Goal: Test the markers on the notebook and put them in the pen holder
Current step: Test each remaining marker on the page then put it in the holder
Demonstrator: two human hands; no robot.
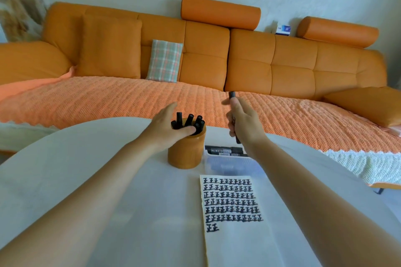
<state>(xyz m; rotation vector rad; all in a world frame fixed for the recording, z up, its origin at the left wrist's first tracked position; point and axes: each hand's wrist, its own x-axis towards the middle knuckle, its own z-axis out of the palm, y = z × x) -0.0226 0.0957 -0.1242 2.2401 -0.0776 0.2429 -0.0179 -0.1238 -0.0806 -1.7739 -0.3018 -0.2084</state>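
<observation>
An orange cylindrical pen holder (186, 154) stands on the white table with several black markers (191, 122) sticking out of its top. My left hand (167, 127) rests on the holder's rim, thumb across the front, fingers around the far side. My right hand (243, 121) grips one black marker (232, 94) upright, above and to the right of the holder; its capped end shows above my fingers. The notebook page (236, 238) lies near me, covered with rows of black test marks.
A clear plastic box (227, 163) holding more black markers sits right of the holder, behind the notebook. The round white table (76, 180) carries everything. An orange sofa (249, 60) with cushions runs behind the table.
</observation>
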